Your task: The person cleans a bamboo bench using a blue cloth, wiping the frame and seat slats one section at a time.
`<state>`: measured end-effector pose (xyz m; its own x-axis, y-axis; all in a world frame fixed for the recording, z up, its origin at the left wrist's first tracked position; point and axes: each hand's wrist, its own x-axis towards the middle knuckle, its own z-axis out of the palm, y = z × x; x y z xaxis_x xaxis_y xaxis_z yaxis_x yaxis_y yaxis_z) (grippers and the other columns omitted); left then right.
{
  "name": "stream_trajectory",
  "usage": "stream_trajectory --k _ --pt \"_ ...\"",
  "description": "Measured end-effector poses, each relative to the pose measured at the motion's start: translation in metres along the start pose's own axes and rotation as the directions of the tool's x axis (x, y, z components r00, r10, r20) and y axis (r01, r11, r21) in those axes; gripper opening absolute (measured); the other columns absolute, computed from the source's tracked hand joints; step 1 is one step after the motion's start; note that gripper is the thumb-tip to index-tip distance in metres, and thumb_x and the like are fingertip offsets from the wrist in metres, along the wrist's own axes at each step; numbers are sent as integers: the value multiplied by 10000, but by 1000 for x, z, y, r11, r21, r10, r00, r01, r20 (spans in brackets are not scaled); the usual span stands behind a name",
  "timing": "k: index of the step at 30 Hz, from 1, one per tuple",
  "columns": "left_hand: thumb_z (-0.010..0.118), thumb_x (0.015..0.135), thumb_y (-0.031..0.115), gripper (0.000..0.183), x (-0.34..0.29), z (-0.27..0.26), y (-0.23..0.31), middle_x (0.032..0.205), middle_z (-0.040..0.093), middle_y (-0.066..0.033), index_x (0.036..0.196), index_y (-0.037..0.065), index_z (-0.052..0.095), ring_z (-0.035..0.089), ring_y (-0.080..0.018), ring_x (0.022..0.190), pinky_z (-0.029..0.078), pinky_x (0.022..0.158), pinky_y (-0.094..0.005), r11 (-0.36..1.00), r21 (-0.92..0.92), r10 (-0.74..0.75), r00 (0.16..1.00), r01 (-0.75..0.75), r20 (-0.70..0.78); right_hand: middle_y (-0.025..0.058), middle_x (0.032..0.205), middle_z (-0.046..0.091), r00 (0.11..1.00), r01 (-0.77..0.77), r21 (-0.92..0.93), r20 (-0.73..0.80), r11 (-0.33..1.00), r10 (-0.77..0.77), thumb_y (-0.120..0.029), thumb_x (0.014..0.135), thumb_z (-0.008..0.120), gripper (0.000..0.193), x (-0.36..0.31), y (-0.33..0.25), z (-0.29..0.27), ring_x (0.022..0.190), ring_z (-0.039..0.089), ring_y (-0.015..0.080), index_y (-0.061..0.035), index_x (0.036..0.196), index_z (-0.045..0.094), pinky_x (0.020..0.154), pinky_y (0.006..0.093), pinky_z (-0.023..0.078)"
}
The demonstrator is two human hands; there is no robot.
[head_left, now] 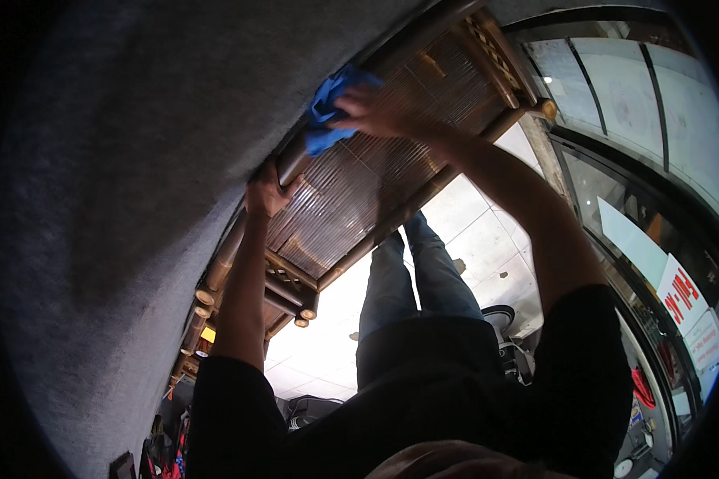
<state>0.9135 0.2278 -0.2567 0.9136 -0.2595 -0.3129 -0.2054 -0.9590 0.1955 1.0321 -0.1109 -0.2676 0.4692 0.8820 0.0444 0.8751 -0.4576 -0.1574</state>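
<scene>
A brown bamboo bench (351,203) with a slatted top and thick round poles stands against the grey wall. My left hand (270,191) is closed around the pole along its wall side. Farther along that same pole, my right hand (367,112) presses a crumpled blue cloth (327,108) against the bamboo. The fingers of my right hand are slightly blurred, and part of the cloth is hidden beneath them.
A dark grey wall (136,144) rises along the left. Pale floor tiles (471,223) lie under my legs (423,271). Glass panels (623,96) with dark frames run along the right, with white signs (683,295) on them. A round black object (499,315) sits beside my leg.
</scene>
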Motion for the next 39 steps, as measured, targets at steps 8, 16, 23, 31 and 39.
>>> stream_trajectory --k 8,16,23,31,39 --pt "668 838 701 866 -15 -13 -14 1108 693 -289 1269 -47 589 707 -416 998 583 903 -467 998 52 51 996 -47 -74 282 1276 625 453 -744 473 -163 472 877 -325 1013 546 523 -99 180 -99 1111 627 456 -66 1462 475 885 513 531" --pt "706 832 663 807 34 -2 33 1060 702 -280 1203 -48 616 719 -410 934 595 849 -462 977 -104 156 960 -184 -232 138 1159 669 378 -876 115 -442 469 813 -335 940 640 532 -139 217 -16 989 687 333 -75 1396 553 789 479 587" --pt "743 786 585 750 -13 5 -17 1081 717 -223 1272 28 622 709 -388 983 569 908 -464 995 -29 86 986 -91 -145 122 1045 687 667 -462 552 -300 694 682 -134 784 742 310 73 -156 -8 941 667 303 -68 1083 698 844 448 534" --pt "792 713 523 664 -9 16 -18 1117 733 -167 1216 107 670 709 -367 1006 568 901 -458 982 -65 174 982 -178 -69 135 1388 509 862 -372 391 -192 842 470 -489 794 780 577 72 -176 -4 1359 429 292 -105 1208 663 1186 522 285" --pt "714 761 665 712 4 22 -9 1117 725 -212 1152 71 697 706 -383 1044 576 914 -463 999 -39 37 999 -38 -19 146 1353 585 868 -302 312 -301 901 395 -627 845 683 724 75 -161 39 1326 501 345 -48 1276 628 1205 513 268"
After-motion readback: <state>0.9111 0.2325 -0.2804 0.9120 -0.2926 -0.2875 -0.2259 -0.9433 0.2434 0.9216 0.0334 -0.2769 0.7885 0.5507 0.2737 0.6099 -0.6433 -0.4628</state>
